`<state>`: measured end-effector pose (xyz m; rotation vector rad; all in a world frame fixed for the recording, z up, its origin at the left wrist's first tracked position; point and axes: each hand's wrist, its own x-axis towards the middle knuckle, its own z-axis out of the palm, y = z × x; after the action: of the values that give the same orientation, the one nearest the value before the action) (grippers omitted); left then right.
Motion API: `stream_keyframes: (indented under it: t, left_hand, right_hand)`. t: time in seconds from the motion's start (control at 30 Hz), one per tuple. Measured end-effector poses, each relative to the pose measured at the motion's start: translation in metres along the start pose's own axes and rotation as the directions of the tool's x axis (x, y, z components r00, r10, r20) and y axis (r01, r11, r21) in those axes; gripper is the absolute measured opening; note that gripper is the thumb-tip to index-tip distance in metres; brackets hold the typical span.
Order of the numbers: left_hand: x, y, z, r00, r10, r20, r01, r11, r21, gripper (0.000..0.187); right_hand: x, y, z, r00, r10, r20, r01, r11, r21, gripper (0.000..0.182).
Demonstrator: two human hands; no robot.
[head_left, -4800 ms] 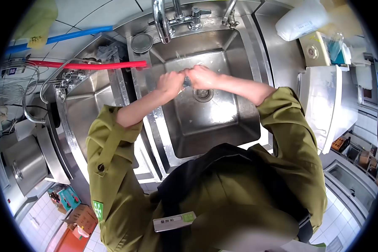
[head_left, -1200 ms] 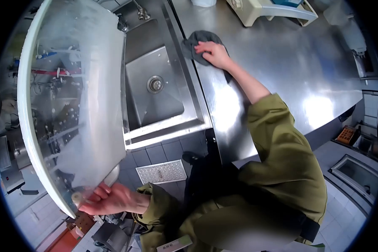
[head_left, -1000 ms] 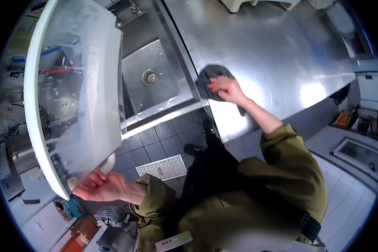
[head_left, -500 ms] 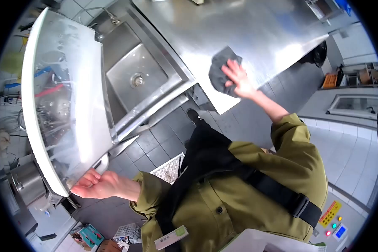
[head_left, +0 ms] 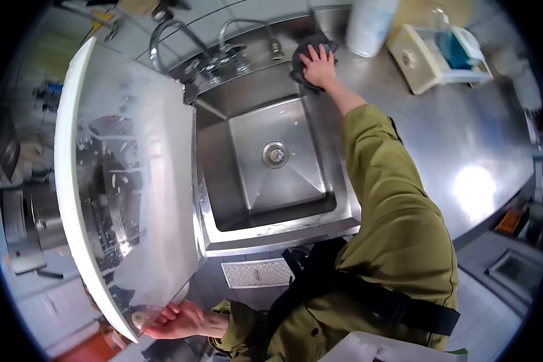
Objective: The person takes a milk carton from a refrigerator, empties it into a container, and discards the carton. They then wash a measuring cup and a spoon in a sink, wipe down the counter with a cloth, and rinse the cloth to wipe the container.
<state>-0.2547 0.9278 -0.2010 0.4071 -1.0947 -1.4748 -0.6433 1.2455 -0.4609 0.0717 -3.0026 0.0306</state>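
Note:
My right hand presses down on a dark grey cloth, its fingers spread over it, at the back right corner of the sink rim. Just left of it is a steel tap. At the lower left my left hand grips the near bottom corner of a clear panel with a thick white edge. That panel stands along the left side of the sink, wet with drops and streaks. The left fingertips are partly hidden at the panel's edge.
The steel sink with its drain lies in the middle. A larger tap stands behind it. On the right counter are a white roll and a cream rack with a teal item.
The view has turned toward the sink and taps. My right hand has moved with the cloth from the counter's front edge to the sink's back corner. My left hand stays at the panel's corner.

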Motion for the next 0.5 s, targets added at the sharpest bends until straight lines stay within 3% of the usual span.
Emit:
stream_keyframes:
  t: [0.07,0.2,0.27,0.33,0.4,0.43,0.5]
  left_hand:
    - [0.002,-0.002,0.001,0.997,0.03,0.075,-0.031,0.999,0.009,0.029]
    - [0.007,-0.007,0.009,0.992,0.022,-0.121,-0.012,0.996,0.084,0.023]
    - [0.018,-0.007,-0.008,0.997,0.069,-0.032,-0.064,0.991,0.116,0.026]
    - [0.028,-0.006,-0.029,1.0,0.024,-0.015,-0.024,1.0,0.018,0.026]
    - [0.037,0.001,-0.043,0.998,0.021,-0.067,-0.023,0.999,-0.028,0.024]
    - [0.042,0.006,-0.048,0.997,0.031,-0.065,-0.033,0.999,-0.033,0.021]
    - [0.052,0.011,-0.063,0.994,0.065,-0.085,-0.068,0.997,-0.034,0.021]
  right_hand:
    - [0.005,-0.005,0.01,0.993,-0.114,-0.039,0.112,0.992,-0.05,0.046]
    - [-0.118,0.002,-0.025,0.88,-0.42,-0.222,0.451,0.885,0.115,0.047]
    - [-0.198,-0.001,-0.059,0.854,-0.506,-0.12,0.519,0.82,0.241,0.053]
    - [-0.246,0.003,-0.077,0.759,-0.651,0.021,0.613,0.725,0.314,0.049]
    - [-0.23,0.009,-0.084,0.673,-0.74,-0.012,0.698,0.629,0.342,0.043]
    - [-0.21,0.015,-0.068,0.651,-0.753,-0.097,0.75,0.617,0.238,0.044]
    - [-0.144,0.018,-0.06,0.757,-0.635,-0.156,0.651,0.752,0.1,0.046]
